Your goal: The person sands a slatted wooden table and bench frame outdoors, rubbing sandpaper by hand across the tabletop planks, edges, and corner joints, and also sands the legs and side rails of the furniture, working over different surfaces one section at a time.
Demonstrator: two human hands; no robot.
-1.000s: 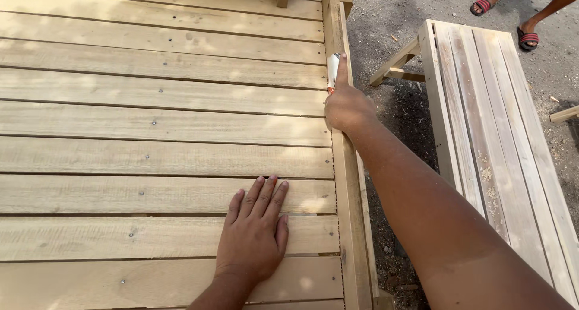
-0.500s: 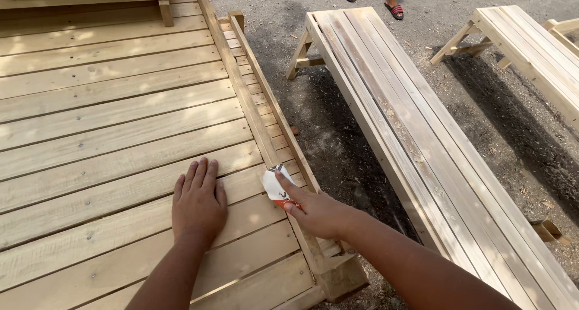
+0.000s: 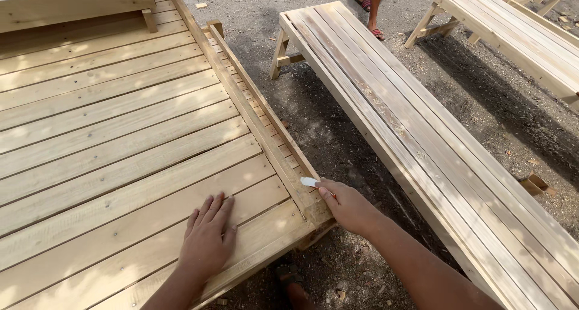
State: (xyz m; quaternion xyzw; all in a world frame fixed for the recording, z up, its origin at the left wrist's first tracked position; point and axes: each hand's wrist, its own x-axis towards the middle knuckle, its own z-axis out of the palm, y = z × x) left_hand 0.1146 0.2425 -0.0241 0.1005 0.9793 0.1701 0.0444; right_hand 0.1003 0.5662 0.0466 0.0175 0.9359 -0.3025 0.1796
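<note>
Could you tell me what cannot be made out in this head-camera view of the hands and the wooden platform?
- Small white tool: mostly hidden inside the right hand; its kind is unclear.
- Left hand lies flat on the wooden platform, covering the plank beneath.
- Platform and slatted bench: cut off by the frame edges.
- Another person's legs: cut off at the top edge.

Left hand (image 3: 206, 237) lies flat on the pale slatted wooden platform (image 3: 108, 135); right hand (image 3: 347, 206) pinches a small white flat piece (image 3: 309, 181) against its corner rail.
</note>
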